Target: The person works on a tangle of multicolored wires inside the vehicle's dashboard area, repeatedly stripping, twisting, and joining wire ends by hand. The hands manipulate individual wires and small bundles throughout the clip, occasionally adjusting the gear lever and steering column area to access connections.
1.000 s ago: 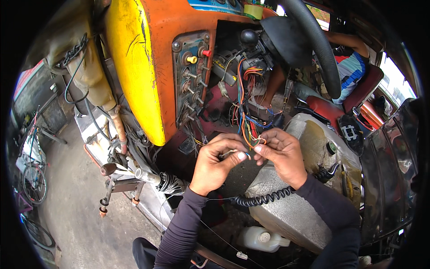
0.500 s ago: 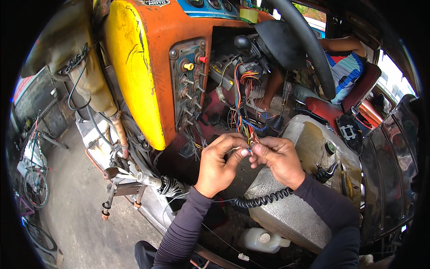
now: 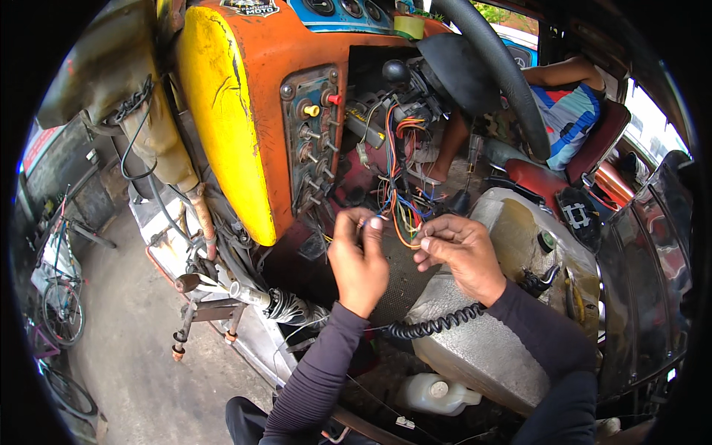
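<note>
A bundle of colored wires [image 3: 393, 174] hangs from under the steering column, its loose ends fanning out just beyond my hands. My left hand [image 3: 360, 263] is closed in a pinch, thumb uppermost, on a thin wire whose small pale and blue bit shows at the fingertips. To its right, my right hand [image 3: 466, 256] pinches the end of an orange wire [image 3: 404, 239] that curves down from the bundle. The two hands are apart, with a gap of about a hand's width between them.
An orange and yellow dashboard [image 3: 256, 96] with a toggle switch panel [image 3: 311, 141] stands left of the wires. The steering wheel [image 3: 512, 81] is above right. A silver-grey cover [image 3: 475, 326], coiled black cable [image 3: 437, 324] and white jug [image 3: 437, 393] lie nearby. Another person [image 3: 567, 111] sits beyond the wheel.
My hands were together at the wire ends and have now drawn apart. My left hand moved slightly up and turned thumb-up; the orange wire now shows stretched to my right fingertips.
</note>
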A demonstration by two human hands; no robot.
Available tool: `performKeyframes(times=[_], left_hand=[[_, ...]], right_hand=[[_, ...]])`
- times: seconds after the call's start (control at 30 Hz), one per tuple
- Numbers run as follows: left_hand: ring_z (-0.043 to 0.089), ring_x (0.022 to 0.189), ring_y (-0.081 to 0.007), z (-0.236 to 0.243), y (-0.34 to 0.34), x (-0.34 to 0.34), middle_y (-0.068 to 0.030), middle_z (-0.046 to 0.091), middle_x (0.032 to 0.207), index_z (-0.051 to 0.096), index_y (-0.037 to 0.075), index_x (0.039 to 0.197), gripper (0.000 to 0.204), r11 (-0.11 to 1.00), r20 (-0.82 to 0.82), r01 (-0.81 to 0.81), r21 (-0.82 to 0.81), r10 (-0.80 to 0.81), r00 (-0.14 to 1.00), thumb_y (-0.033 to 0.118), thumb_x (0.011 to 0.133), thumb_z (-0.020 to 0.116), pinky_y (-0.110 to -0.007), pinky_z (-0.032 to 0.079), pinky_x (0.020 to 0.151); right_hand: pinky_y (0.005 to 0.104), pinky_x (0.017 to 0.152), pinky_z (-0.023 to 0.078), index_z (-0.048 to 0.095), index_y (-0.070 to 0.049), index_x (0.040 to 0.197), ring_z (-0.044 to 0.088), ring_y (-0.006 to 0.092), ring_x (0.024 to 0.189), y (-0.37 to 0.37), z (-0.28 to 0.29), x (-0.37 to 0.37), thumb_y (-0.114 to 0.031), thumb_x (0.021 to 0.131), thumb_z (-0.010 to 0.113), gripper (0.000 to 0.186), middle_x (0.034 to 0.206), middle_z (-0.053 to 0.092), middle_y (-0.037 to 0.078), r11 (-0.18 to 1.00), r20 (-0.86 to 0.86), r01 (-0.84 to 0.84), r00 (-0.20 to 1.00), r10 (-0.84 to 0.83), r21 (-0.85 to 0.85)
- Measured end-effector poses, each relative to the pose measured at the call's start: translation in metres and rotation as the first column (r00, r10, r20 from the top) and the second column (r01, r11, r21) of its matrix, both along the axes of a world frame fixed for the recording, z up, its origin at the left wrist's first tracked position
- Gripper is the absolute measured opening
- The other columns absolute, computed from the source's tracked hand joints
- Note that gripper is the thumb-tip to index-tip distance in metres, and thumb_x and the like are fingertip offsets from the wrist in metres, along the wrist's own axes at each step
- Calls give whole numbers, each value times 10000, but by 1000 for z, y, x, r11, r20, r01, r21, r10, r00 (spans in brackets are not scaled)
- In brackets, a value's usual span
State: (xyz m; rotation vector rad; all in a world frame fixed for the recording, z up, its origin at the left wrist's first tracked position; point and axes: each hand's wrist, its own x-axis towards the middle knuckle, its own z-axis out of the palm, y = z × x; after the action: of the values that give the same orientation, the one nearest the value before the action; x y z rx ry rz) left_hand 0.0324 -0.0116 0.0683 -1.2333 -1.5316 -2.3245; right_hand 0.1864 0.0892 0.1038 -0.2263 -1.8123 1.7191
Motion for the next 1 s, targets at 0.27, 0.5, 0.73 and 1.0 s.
performKeyframes(times=[0.27,0.5,0.73,1.0], left_hand=[[550,793,-54,-2,-14,-5,-13,668,864,646,-7,1066,65,982,-90,-52,-183,36,995,36,1042,689,-254,488,714],[592,813,-56,0,-16,-3,10,674,911,664,6,1078,37,944,240,329,-24,-314,919,17,1050,685,-255,504,737],[643,876,-57,-13,-34,-24,-3,724,998,676,11,1130,73,740,473,641,206,-648,596,64,1080,671,-226,516,800],[633,943,-128,-24,-31,-8,-39,690,1051,728,17,1082,96,934,125,350,-71,-340,932,4,988,741,-285,521,834]], right_hand=[[436,744,598,659,-57,1004,703,340,842,-36,5,10,-128,873,792,200,958,603,111,241,-54,123,961,-272,963],[437,723,604,719,-25,1109,729,354,804,-41,-2,-2,-66,893,781,228,1023,702,143,310,-43,132,960,-277,942],[447,740,600,703,-49,1112,729,349,876,-29,-6,1,-92,912,772,216,1080,690,125,239,69,0,957,-280,971],[413,804,619,708,-20,1210,739,314,919,-38,-13,4,-94,917,766,308,1128,692,119,219,-48,103,969,-242,970]])
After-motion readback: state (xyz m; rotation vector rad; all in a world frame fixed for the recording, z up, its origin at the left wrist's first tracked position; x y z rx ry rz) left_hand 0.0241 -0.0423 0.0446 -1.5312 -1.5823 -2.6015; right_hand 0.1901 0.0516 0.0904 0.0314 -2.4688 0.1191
